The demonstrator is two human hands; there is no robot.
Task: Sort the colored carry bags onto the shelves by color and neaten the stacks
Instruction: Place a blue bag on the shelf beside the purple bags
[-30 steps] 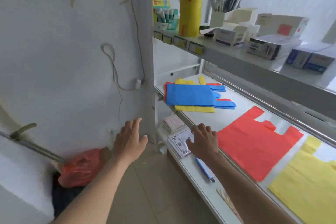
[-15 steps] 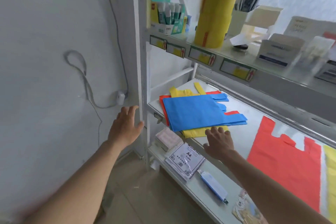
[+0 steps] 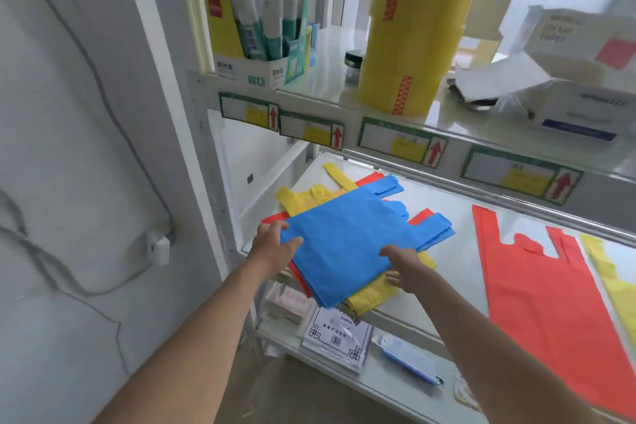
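Gripping the mixed stack, we see the blue bags [image 3: 347,244] lying on top of yellow bags [image 3: 368,296] and red bags [image 3: 275,217] at the left end of the middle shelf [image 3: 444,306], their near edge overhanging its front. Our left hand [image 3: 273,248] holds the blue bags' left edge, thumb on top; our right hand [image 3: 402,268] pinches the near right corner of the stack, thumb above and fingers below. Half a second ago both hands were open and clear of the bags; contact is now made, so we judge the sort of this pile is beginning. Further right, a single red bag [image 3: 537,296] and a yellow bag [image 3: 616,272] lie flat and apart. Above stands a yellow roll [image 3: 413,24].
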